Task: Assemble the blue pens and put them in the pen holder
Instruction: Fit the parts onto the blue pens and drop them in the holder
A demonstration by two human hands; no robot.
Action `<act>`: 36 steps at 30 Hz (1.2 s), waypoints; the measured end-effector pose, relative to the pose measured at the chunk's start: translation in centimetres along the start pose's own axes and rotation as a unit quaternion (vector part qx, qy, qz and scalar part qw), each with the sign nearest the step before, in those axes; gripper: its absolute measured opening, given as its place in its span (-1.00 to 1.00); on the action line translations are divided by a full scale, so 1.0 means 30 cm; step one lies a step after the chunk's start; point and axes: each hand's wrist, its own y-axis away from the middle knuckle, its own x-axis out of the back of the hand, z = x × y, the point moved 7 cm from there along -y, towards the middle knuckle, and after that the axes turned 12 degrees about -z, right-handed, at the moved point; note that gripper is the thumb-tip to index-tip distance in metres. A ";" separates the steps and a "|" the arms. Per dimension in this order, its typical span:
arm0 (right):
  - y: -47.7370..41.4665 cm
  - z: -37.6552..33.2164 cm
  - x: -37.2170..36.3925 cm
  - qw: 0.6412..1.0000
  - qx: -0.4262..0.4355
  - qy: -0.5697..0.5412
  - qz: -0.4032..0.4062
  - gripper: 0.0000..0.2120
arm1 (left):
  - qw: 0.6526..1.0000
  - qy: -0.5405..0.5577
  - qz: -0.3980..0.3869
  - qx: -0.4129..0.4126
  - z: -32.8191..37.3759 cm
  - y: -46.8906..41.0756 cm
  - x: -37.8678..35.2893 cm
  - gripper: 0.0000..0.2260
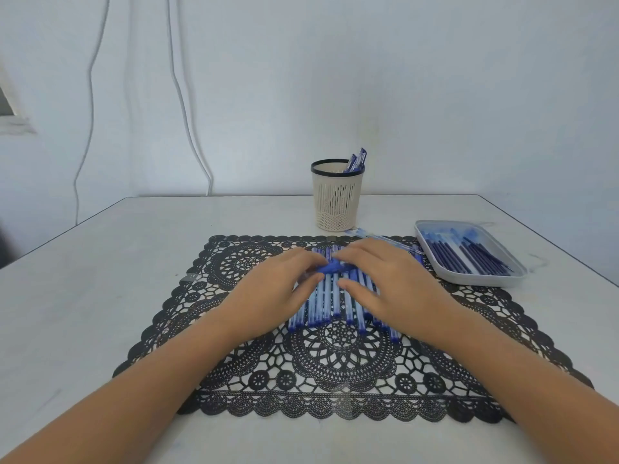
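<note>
Over the lace mat, left hand and right hand seemingly pinch a blurred blue piece above clear-barrelled pens.

Both forearms reach forward, palms down, left hand and right hand close together, fingertips meeting, left fingers pinching a blue pen part, right grip unclear.

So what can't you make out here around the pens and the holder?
All in the head view:
- Blue piece between left hand and right hand: blurred, and which hand grips it is unclear.
- Row of pens on the mat: the hands cover part, so no count.
- Capped pens in the pen holder: its wall hides all but their tops.
- Tray contents: too small and blurred.
</note>
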 end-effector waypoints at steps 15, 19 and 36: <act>-0.013 -0.019 -0.023 0.995 0.029 0.031 -0.092 -0.63 | 0.998 0.003 -0.019 -0.053 0.028 0.006 -0.009 -0.64; -0.016 0.010 0.002 0.997 0.016 -0.036 -0.063 -0.70 | 0.998 0.001 -0.011 -0.054 0.012 0.008 -0.006 -0.68; 0.016 -0.134 -0.089 0.975 0.042 -0.101 -0.195 -0.76 | 0.997 0.004 0.041 0.062 -0.116 0.019 -0.009 -0.82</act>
